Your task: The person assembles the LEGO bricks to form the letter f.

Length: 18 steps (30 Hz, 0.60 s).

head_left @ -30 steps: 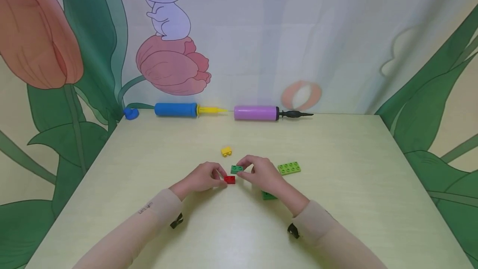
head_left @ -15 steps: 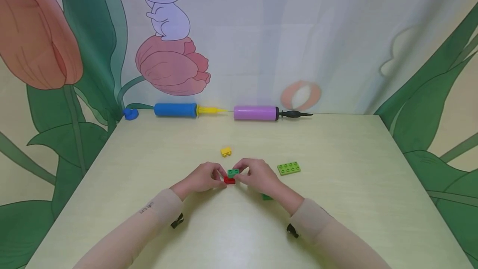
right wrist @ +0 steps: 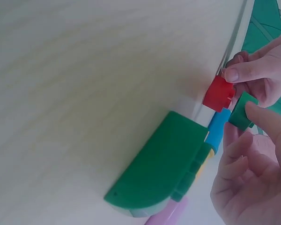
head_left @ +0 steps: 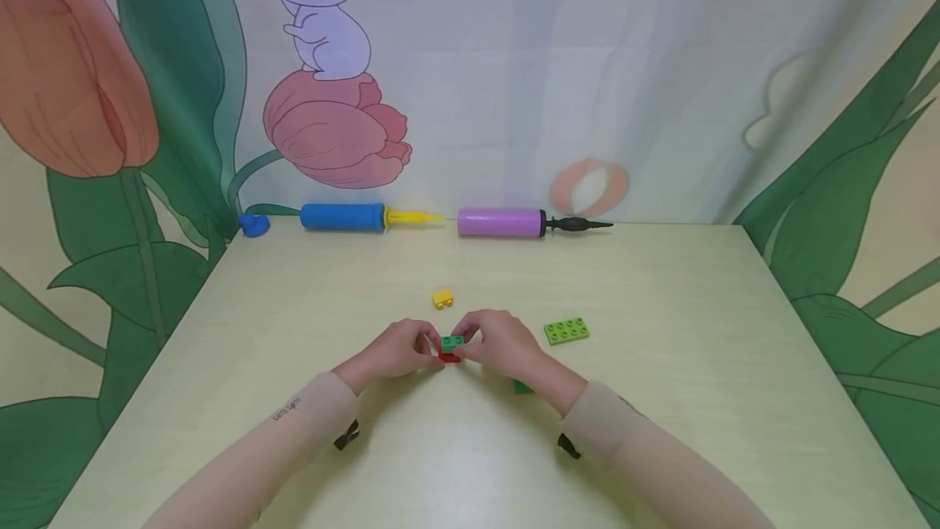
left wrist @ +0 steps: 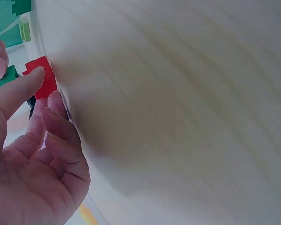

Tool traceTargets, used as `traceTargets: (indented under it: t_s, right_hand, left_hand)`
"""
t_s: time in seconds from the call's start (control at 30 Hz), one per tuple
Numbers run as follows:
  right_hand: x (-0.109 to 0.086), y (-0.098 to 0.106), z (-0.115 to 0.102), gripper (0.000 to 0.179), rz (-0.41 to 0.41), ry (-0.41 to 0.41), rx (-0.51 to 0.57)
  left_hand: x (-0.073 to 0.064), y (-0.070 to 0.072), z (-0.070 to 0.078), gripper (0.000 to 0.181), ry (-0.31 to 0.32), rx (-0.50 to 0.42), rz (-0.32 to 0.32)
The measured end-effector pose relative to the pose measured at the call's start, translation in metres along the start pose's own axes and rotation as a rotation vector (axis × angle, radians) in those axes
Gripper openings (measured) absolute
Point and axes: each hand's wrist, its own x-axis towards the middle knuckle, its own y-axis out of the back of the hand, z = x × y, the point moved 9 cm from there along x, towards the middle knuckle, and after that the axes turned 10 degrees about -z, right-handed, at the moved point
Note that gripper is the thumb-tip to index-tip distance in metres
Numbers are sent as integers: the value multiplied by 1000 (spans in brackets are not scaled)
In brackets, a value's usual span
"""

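Two small hands' worth of work meet at the middle of the pale wooden-looking table (head_left: 661,300). The left hand (head_left: 402,347) pinches a small red plastic brick with bumps on top (left wrist: 48,85) between its thumb and fingers, down low by the table top. The right hand (head_left: 503,343) pinches a small green plastic brick (right wrist: 239,113) the same way, with its thumb on one side and fingers on the other. The green brick is just above the red one, and the wrist views show a little gap between them, so they are not joined yet. The step in hand looks like putting the green brick on top of the red one. The next move seems to call for lining up the bumps, holding the red brick still, and pushing the green one straight down. If it goes down crooked, it may not click on. Near the hands lie a small yellow plastic brick (head_left: 443,299), a flat lime-green plastic brick with eight bumps (head_left: 566,331), and a bigger green plastic piece with a rounded side (right wrist: 157,161), partly behind the right arm in the head view.
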Motion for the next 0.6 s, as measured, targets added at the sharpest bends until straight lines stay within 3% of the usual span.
traceTargets:
  t_s: [0.6]
  right_hand:
    - [7, -5, -1, 14, -20, -44, -43]
  left_hand:
    - [1, 0, 2, 20, 2, -7, -2]
